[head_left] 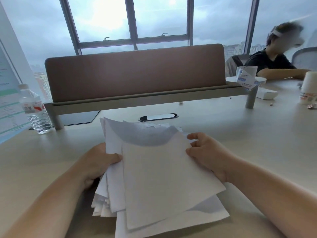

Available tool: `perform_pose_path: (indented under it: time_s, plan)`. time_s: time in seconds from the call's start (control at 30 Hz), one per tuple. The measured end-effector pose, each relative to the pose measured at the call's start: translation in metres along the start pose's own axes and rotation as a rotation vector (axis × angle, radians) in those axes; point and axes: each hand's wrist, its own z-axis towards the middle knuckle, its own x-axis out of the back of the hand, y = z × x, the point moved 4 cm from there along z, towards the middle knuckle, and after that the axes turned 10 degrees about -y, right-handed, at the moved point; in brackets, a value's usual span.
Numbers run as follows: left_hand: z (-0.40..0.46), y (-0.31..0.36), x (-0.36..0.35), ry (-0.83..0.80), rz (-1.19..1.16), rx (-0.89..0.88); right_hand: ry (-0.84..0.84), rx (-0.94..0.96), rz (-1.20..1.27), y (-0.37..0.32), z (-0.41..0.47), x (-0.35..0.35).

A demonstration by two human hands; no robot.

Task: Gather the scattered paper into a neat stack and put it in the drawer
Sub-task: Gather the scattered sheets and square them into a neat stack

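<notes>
- Both hands on the paper stack (154, 177), held over the near edge of the desk (257, 134), centre of view.
- Left hand (96, 162): comes in from lower left, forearm angled up toward centre. Thumb lies across the top of the stack's left edge, fingers go under the sheets; looks like a pinch grip, though the fingers are hidden by the paper.
- Right hand (205, 155): comes in from lower right, wrist bent. Thumb presses on the right edge of the top sheet, fingers curled round the edge just past it.
- Stack is not squared: sheets fanned, corners sticking out at lower left and lower right, top edges ragged and offset.
- Stack tilted slightly, far end toward the cable grommet (157, 117) in the desk.
- Brown divider panel (135, 74) stands across the desk beyond the grommet.
- Water bottle (35, 109) upright at far left, well apart from the stack.
- Paper cups (308, 90) and a tissue pack (247, 78) at far right, near another person (274, 60) seated there.
</notes>
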Motion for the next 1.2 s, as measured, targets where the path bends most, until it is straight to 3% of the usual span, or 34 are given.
perform_pose_path:
  time_s: [0.1, 0.23, 0.37, 0.57, 0.73, 0.93, 1.2]
  plan:
    - [-0.001, 0.001, 0.0, -0.008, 0.0, 0.007, -0.029, 0.015, -0.184, -0.001, -0.005, 0.003]
    - [-0.002, 0.005, -0.001, -0.01, -0.007, 0.009, 0.015, 0.089, -0.61, -0.008, -0.006, 0.005]
    - [-0.004, 0.007, -0.003, -0.02, -0.011, 0.0, -0.029, 0.149, -0.639, -0.006, -0.002, 0.001]
    - [-0.007, 0.011, -0.007, -0.055, -0.035, -0.024, -0.191, 0.197, -1.074, 0.001, 0.0, -0.016]
    - [-0.013, 0.012, -0.011, -0.165, -0.267, -0.007, -0.224, 0.179, -1.121, -0.001, -0.002, -0.017]
    - [-0.017, 0.003, -0.009, -0.341, -0.462, 0.06, -0.095, 0.023, -1.086, 0.001, 0.004, -0.002]
    - [-0.017, 0.01, -0.024, -0.213, -0.43, 0.186, -0.158, 0.083, -1.118, -0.004, 0.003, 0.0]
